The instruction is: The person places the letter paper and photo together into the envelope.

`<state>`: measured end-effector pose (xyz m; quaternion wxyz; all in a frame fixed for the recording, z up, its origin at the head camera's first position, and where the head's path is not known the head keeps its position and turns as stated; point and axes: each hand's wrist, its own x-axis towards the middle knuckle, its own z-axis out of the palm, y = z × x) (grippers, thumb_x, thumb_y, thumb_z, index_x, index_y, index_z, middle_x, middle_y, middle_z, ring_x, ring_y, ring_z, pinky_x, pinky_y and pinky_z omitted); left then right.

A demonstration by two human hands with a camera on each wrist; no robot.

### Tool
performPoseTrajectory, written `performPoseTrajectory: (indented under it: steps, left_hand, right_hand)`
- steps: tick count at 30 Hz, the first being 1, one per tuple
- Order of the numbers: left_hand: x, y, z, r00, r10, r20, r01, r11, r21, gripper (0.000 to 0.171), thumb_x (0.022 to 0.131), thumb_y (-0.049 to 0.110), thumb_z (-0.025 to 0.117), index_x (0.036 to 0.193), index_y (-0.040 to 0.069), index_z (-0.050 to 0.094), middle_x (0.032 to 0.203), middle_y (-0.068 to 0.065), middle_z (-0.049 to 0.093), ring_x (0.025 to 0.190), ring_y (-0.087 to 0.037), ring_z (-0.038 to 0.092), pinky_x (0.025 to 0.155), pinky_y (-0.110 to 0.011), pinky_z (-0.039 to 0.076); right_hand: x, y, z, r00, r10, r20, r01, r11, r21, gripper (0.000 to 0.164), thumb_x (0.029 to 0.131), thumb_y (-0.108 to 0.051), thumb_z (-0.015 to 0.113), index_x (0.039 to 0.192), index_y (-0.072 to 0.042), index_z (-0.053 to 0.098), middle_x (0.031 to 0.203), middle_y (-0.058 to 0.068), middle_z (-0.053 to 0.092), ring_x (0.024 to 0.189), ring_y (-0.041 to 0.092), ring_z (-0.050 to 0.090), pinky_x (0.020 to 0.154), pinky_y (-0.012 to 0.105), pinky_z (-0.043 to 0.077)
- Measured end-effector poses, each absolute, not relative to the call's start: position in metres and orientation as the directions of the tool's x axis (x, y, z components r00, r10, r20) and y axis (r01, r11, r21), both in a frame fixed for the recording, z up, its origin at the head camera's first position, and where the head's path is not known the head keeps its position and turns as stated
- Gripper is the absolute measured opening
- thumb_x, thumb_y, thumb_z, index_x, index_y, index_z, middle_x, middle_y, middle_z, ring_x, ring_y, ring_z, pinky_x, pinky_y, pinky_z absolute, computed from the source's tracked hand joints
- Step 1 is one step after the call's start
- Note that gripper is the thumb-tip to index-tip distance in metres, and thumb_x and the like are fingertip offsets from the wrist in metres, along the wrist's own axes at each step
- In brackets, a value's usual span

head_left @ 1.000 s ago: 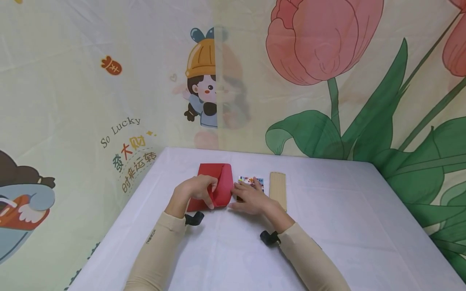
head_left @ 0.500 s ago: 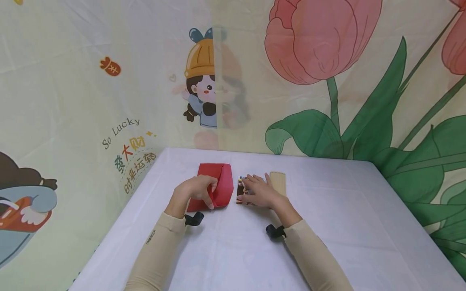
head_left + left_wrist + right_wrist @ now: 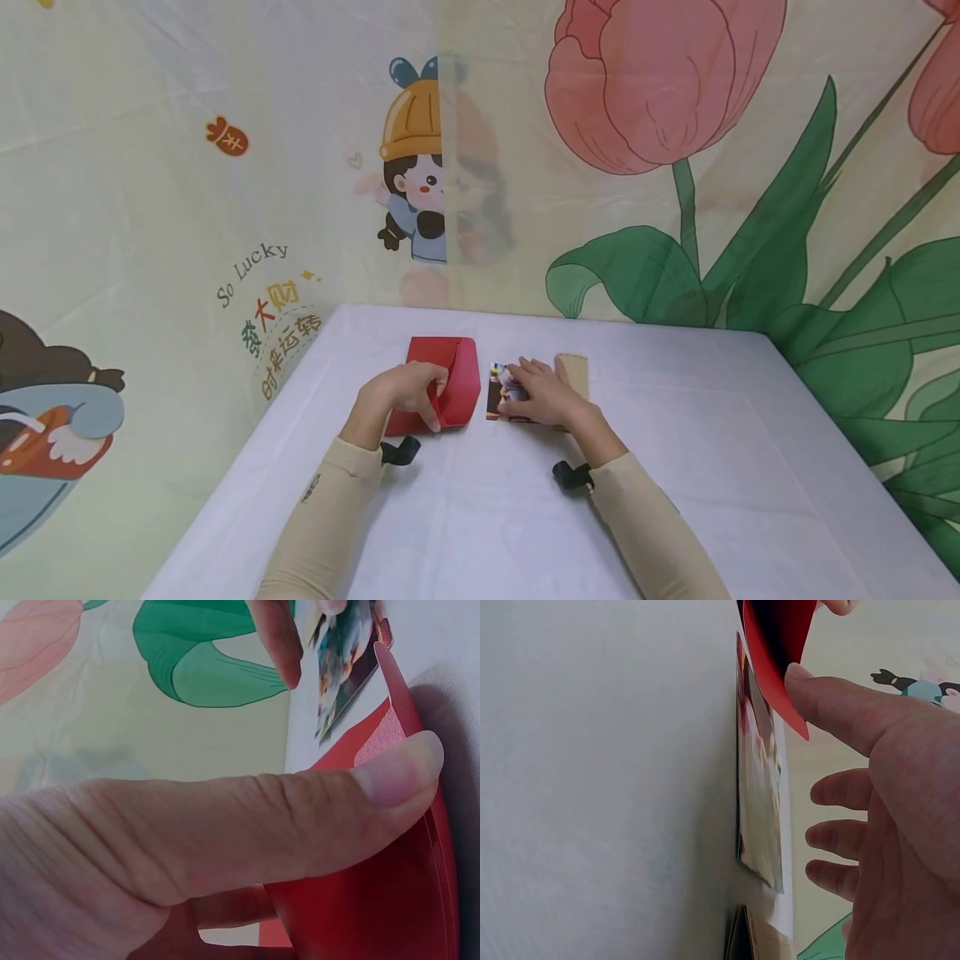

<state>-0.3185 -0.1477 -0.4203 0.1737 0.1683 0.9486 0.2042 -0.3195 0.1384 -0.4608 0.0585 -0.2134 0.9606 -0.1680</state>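
In the head view my left hand (image 3: 405,390) grips the red envelope (image 3: 463,383) at its mouth, thumb near the front edge. The left wrist view shows the thumb (image 3: 300,817) across the envelope's opening, which gapes, with other fingers partly hidden behind. To the right lies a colourful glossy photo card (image 3: 497,398), partly covered by my right hand (image 3: 546,396). That hand's fingers are spread loosely over the card. In the right wrist view they are lightly bent and hold nothing, beside the flat card (image 3: 757,802), whose upper end overlaps the envelope's flap (image 3: 769,690).
A flat tan strip (image 3: 576,373) lies right of the card, partly behind the right hand. White cloth covers the table (image 3: 675,450). Printed curtains (image 3: 510,233) stand behind the table's far edge.
My right hand has moved right, from beside the envelope's flap to over the photo card, uncovering the card's left part. The left hand and the envelope have stayed in place.
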Motion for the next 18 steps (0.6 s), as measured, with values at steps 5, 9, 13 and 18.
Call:
performPoseTrajectory:
  steps: [5, 9, 13, 18]
  left_hand:
    - [-0.3185, -0.1475, -0.4209, -0.885, 0.380, -0.269, 0.234, 0.863, 0.447, 0.048, 0.066, 0.024, 0.100, 0.089, 0.017, 0.058, 0.093, -0.002, 0.063, 0.098, -0.022, 0.059, 0.066, -0.033, 0.054]
    - [-0.3183, -0.1476, -0.4212, -0.886, 0.376, -0.272, 0.229, 0.863, 0.450, 0.048, 0.066, 0.024, 0.100, 0.090, 0.017, 0.058, 0.094, -0.001, 0.063, 0.099, -0.023, 0.059, 0.066, -0.033, 0.055]
    - [-0.3182, -0.1477, -0.4210, -0.885, 0.379, -0.271, 0.233, 0.864, 0.447, 0.048, 0.066, 0.024, 0.100, 0.090, 0.017, 0.058, 0.094, -0.001, 0.063, 0.099, -0.023, 0.059, 0.066, -0.033, 0.055]
    - [-0.3187, -0.1477, -0.4217, -0.885, 0.379, -0.271, 0.237, 0.866, 0.440, 0.049, 0.066, 0.025, 0.100, 0.090, 0.018, 0.058, 0.094, -0.001, 0.063, 0.098, -0.022, 0.059, 0.066, -0.033, 0.055]
  right_hand:
    - [-0.3204, 0.1401, -0.4615, -0.910, -0.412, -0.051, -0.372, 0.863, -0.341, 0.084, 0.094, -0.058, 0.068, 0.160, -0.014, 0.041, 0.169, 0.016, 0.033, 0.157, 0.040, 0.026, 0.126, 0.066, -0.002]
    - [-0.3209, 0.1413, -0.4625, -0.909, -0.413, -0.051, -0.372, 0.863, -0.342, 0.084, 0.094, -0.058, 0.068, 0.160, -0.013, 0.041, 0.169, 0.016, 0.032, 0.157, 0.040, 0.026, 0.126, 0.066, -0.001]
    - [-0.3224, 0.1435, -0.4644, -0.914, -0.402, -0.047, -0.362, 0.864, -0.349, 0.083, 0.094, -0.057, 0.069, 0.159, -0.013, 0.042, 0.169, 0.017, 0.032, 0.157, 0.041, 0.025, 0.126, 0.066, -0.002]
    - [-0.3232, 0.1465, -0.4649, -0.923, -0.380, -0.057, -0.338, 0.873, -0.351, 0.085, 0.093, -0.057, 0.070, 0.160, -0.013, 0.041, 0.169, 0.016, 0.032, 0.158, 0.040, 0.024, 0.126, 0.066, -0.002]
